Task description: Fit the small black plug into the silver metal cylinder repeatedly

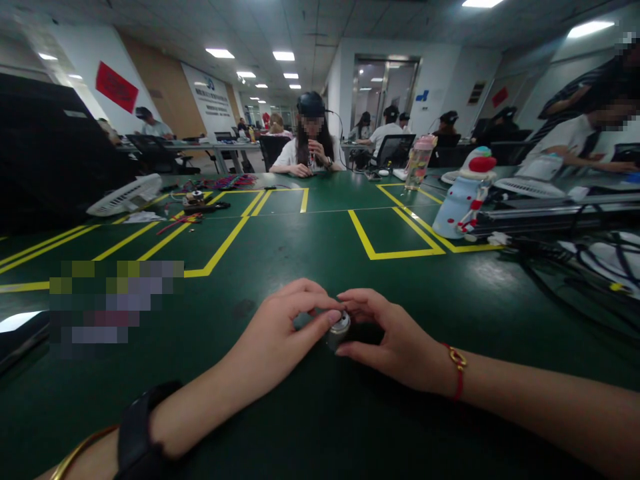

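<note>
A small metal cylinder [337,337] with a silver end face and dark holes, like a small electric motor, is between my two hands just above or on the green table. My left hand [283,328] has its thumb on the cylinder's top rim, with the index finger bent over it. My right hand [403,339] curves around the other side, thumb low by the cylinder and fingertips behind its top. Some fingertip contact is hidden. A dark band circles my left wrist; a red cord bracelet is on the right.
The green table [295,260] carries yellow tape lines. At left lie wires and small parts [195,199], a white fan [125,195] and a phone-like slab [23,333]. A blue bottle [453,205], a clear bottle [419,163] and black cables [560,287] are at right. A person sits opposite.
</note>
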Demonstrator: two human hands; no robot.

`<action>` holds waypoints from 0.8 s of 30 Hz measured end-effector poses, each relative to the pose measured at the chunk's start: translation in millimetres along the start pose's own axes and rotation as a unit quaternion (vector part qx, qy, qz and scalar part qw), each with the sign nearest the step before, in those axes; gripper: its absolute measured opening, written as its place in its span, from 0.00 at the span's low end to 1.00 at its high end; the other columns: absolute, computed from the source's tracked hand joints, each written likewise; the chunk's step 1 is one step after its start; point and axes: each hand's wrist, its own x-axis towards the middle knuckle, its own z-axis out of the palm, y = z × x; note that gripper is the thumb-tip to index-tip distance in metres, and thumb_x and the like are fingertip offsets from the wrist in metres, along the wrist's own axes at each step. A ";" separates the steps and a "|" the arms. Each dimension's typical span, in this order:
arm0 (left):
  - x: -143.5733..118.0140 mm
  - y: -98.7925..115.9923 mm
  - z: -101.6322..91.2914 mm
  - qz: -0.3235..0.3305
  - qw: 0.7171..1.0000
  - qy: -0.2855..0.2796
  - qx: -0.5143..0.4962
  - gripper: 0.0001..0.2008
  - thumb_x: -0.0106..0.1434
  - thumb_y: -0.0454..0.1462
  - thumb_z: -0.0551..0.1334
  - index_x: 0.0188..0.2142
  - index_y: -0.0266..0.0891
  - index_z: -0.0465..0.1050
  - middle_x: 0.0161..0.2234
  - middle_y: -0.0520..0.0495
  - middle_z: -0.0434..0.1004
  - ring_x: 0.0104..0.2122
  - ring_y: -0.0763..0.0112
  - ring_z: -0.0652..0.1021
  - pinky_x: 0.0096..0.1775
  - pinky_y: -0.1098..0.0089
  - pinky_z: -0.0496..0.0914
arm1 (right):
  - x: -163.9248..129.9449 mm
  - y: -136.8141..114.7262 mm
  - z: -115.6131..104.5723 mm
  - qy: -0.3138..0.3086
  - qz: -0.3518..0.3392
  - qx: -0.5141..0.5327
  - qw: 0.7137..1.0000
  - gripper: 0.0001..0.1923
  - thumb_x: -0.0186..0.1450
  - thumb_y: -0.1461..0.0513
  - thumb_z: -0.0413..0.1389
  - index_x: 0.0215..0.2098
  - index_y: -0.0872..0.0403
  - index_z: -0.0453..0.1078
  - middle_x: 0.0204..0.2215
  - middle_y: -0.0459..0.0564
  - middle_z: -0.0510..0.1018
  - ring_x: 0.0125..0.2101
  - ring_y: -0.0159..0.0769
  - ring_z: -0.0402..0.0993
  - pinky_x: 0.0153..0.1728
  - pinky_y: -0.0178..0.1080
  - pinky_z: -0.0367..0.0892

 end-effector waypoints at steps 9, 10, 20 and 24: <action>0.5 1.5 -6.5 -0.028 0.996 0.089 -0.006 0.06 0.61 0.39 0.59 0.33 0.44 0.75 0.35 0.52 0.70 0.37 0.72 0.72 0.39 0.70 0.66 | -0.5 -1.5 -5.1 0.012 -0.023 -0.139 0.990 0.29 0.57 0.60 0.57 0.56 0.50 0.58 0.47 0.47 0.69 0.46 0.28 0.66 0.48 0.35 0.62; -0.4 -0.1 -6.7 -0.037 0.995 0.095 -0.003 0.06 0.61 0.40 0.59 0.33 0.44 0.75 0.35 0.51 0.70 0.37 0.71 0.72 0.39 0.70 0.65 | -1.1 -1.0 -6.0 0.013 -0.021 -0.147 0.989 0.27 0.56 0.60 0.57 0.54 0.50 0.60 0.46 0.47 0.70 0.44 0.28 0.67 0.46 0.34 0.63; -5.6 -27.7 21.2 -0.063 0.996 -0.027 0.062 0.06 0.57 0.43 0.63 0.31 0.49 0.78 0.34 0.52 0.73 0.37 0.66 0.72 0.40 0.66 0.65 | -3.8 -1.9 -11.0 0.019 0.006 -0.148 0.989 0.22 0.55 0.60 0.57 0.48 0.51 0.64 0.42 0.46 0.71 0.40 0.28 0.67 0.42 0.33 0.64; -5.8 -28.1 23.3 -0.062 0.996 -0.024 0.057 0.08 0.57 0.44 0.62 0.32 0.49 0.78 0.33 0.51 0.75 0.36 0.66 0.73 0.38 0.66 0.65 | -4.3 -0.9 -9.9 0.012 0.023 -0.138 0.990 0.23 0.55 0.59 0.57 0.49 0.51 0.64 0.42 0.47 0.72 0.40 0.29 0.68 0.42 0.34 0.65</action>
